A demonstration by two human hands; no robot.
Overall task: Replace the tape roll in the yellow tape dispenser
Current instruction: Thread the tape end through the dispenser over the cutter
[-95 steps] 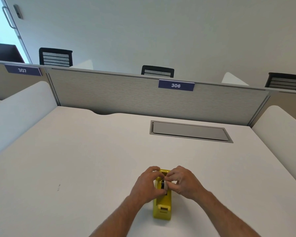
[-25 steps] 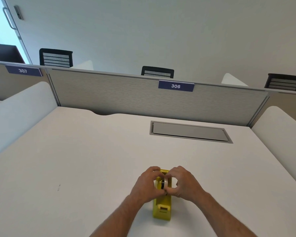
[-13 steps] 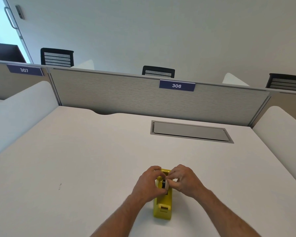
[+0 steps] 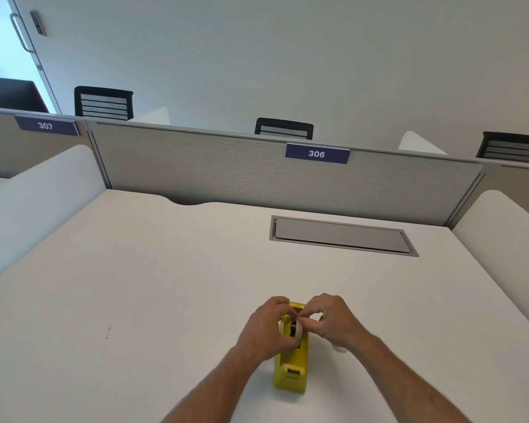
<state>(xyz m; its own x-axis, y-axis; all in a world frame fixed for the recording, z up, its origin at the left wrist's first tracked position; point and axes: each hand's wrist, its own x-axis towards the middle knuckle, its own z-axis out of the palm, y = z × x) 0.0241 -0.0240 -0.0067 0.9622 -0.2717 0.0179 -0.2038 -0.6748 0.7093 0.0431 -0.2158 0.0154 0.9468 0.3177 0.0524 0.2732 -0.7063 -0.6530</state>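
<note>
The yellow tape dispenser stands on the white desk near its front edge, cutter end toward me. A whitish tape roll with a dark core sits in the dispenser's cradle. My left hand grips the dispenser's left side and the roll. My right hand pinches the top of the roll with thumb and fingertips. A small white object peeks out under my right wrist; what it is I cannot tell.
The white desk has a grey cable hatch at the back right. A grey partition labelled 306 closes off the far edge, and white side screens flank the desk. Black chair backs show beyond.
Both hands stay on the roll and dispenser. My right fingers have shifted slightly on the top of the roll; the dispenser has not moved.
</note>
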